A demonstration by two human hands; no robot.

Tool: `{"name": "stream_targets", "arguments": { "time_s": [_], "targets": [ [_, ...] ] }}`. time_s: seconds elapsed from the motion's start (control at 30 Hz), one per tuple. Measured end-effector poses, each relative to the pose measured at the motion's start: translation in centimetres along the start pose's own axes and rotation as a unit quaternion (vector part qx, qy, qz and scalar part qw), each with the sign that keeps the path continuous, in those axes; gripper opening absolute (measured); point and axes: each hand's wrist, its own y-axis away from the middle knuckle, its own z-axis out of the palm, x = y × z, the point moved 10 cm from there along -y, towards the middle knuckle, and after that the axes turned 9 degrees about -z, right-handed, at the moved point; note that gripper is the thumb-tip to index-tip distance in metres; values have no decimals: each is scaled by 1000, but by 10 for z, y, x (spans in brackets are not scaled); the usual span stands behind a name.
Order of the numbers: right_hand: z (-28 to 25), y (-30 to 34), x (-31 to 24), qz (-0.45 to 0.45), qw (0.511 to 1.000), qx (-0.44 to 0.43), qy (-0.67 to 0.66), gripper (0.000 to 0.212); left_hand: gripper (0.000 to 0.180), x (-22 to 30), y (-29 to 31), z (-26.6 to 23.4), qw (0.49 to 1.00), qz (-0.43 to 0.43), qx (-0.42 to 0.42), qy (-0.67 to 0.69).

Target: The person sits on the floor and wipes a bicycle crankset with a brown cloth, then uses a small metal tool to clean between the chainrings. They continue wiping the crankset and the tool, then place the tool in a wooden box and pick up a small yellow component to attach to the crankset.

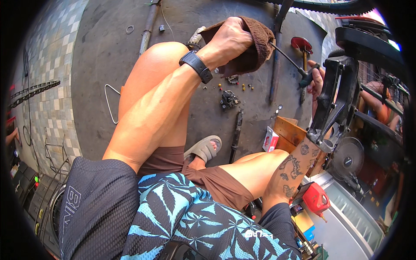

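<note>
My left hand [232,37], with a black watch on its wrist, is closed on a brown cloth [258,47] at the top middle. At the right, my right hand [317,82] has its fingers around the dark handle of a T-handle hex key [288,58]. The key's thin shaft slants up and left to the cloth, where its tip disappears. What lies under the cloth is hidden. A black metal bike part [333,91] stands in front of my right wrist and covers some of that hand.
Below the cloth, a small black mechanical part [229,99] lies on the dark mat [99,65] among several small bolts. A hammer [304,60] is beyond my right hand. Nearer are a wooden box [290,134] and a red bottle [316,199]. Chains [34,93] hang at the left.
</note>
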Motion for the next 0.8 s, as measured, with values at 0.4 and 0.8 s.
{"name": "stream_targets", "arguments": {
  "time_s": [0.4, 0.8],
  "targets": [
    [12, 14, -15, 16, 884, 51, -464, 44, 21, -2, 2, 4, 998, -13, -24, 61],
    [32, 23, -35, 24, 933, 52, -356, 51, 21, -1, 5, 4, 998, -18, -1, 56]
  ]
}}
